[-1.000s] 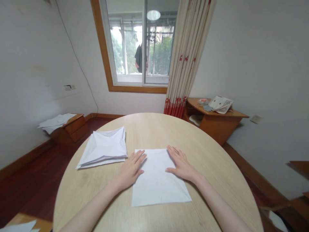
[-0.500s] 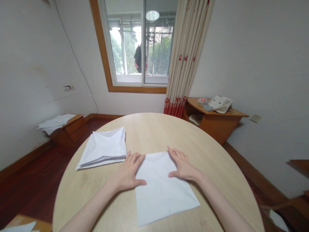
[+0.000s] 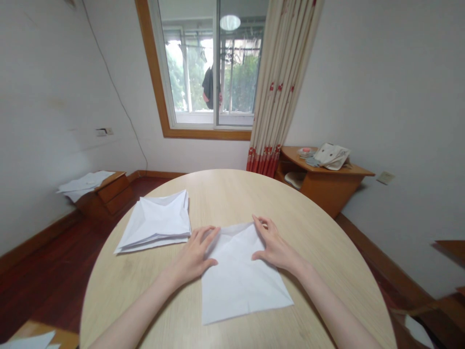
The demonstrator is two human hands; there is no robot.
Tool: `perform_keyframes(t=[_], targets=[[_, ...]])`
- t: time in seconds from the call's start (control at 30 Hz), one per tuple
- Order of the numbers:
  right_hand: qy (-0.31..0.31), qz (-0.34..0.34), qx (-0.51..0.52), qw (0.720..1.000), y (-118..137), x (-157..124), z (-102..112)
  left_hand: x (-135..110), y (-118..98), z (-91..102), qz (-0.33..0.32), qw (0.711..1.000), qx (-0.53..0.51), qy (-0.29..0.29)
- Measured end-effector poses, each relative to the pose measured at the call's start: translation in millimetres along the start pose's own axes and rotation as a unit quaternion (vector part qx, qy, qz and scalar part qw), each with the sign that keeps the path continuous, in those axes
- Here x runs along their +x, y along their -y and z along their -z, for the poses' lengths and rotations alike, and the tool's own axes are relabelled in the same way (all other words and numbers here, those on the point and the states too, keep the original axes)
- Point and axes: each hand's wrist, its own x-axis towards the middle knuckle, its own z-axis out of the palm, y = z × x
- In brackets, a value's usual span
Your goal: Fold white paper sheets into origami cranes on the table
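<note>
A white paper sheet [image 3: 238, 278], possibly more than one layer, lies on the round wooden table [image 3: 240, 194] in front of me. Creases run across its far part, and the far edge bows up slightly. My left hand [image 3: 198, 254] rests along its left side, index fingertip at the far left corner and thumb on the paper. On the opposite side, my right hand [image 3: 274, 246] touches the far right corner with its fingers, its thumb lying over the right edge. Both hands have thumb and fingers spread. Left of them sits a pile of creased white paper [image 3: 160, 218].
Papers [image 3: 85, 182] cover part of a low wooden cabinet [image 3: 112, 191] at the left. A corner desk [image 3: 327, 186] at the back right carries a pale cloth bag [image 3: 331, 156]. The curtain [image 3: 278, 87] hangs beside the window [image 3: 214, 72]. More paper [image 3: 34, 341] shows at the lower left.
The sheet has slid a little away from me and turned slightly, both hands moving with it. Its far edge looks more raised and creased. The pile has stayed put.
</note>
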Motion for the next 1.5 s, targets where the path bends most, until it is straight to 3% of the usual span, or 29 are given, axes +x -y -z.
perform_keyframes(t=[0.5,0.8,1.23,1.5], targets=[[-0.121,0.101,-0.104,0.982,23.9,-0.3,15.8,4.0,-3.2,9.5,-0.109,0.971,0.148,-0.151],[-0.193,0.177,-0.126,0.957,40.4,-5.1,25.0,0.2,-17.5,18.6,-0.150,0.963,0.102,-0.198],[-0.252,0.206,-0.079,0.942,55.4,-9.9,31.1,-5.4,-24.1,22.6,-0.188,0.962,-0.065,-0.186],[-0.226,0.212,-0.101,0.945,56.5,-9.4,29.4,-1.9,-27.8,19.3,-0.156,0.975,-0.015,-0.155]])
